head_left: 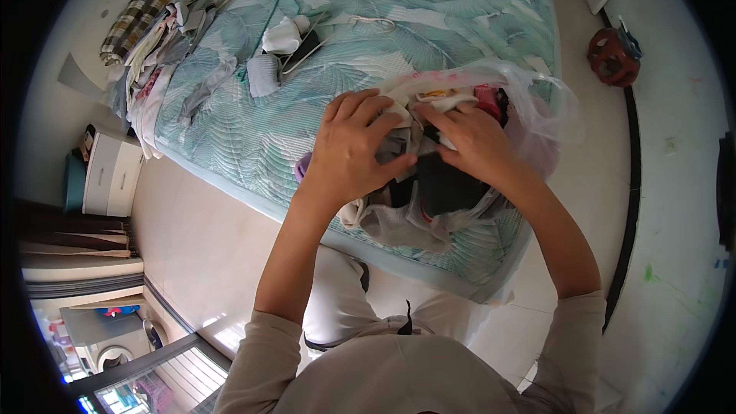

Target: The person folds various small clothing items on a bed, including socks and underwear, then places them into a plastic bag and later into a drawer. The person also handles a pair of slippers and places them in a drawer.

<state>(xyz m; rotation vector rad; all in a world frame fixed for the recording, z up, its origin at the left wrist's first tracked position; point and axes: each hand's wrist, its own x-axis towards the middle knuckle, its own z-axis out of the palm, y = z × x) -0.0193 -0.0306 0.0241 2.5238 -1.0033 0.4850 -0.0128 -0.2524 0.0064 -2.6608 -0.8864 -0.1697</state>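
A clear plastic bag point(563, 107) lies open near the bed's front corner, full of socks and other small cloth pieces. My left hand point(356, 138) rests on the left of this pile, its fingers spread and the thumb stretched to the right. From the other side my right hand point(471, 138) reaches in, thumb and index finger apart, fingertips against pale cloth. Between and below the hands is black cloth point(452, 188). A grey sock point(402, 226) hangs at the front of the pile, and a purple piece point(303, 166) shows beside my left wrist. Red cloth point(487, 98) sits at the back right.
The bed point(460, 15) has a green leaf-patterned cover. Hangers with a white bundle point(282, 36) and a grey folded piece point(264, 77) lie on it; a grey sock point(208, 88) is farther left. Clothes point(161, 38) line the left edge. A red-brown container point(613, 57) stands right.
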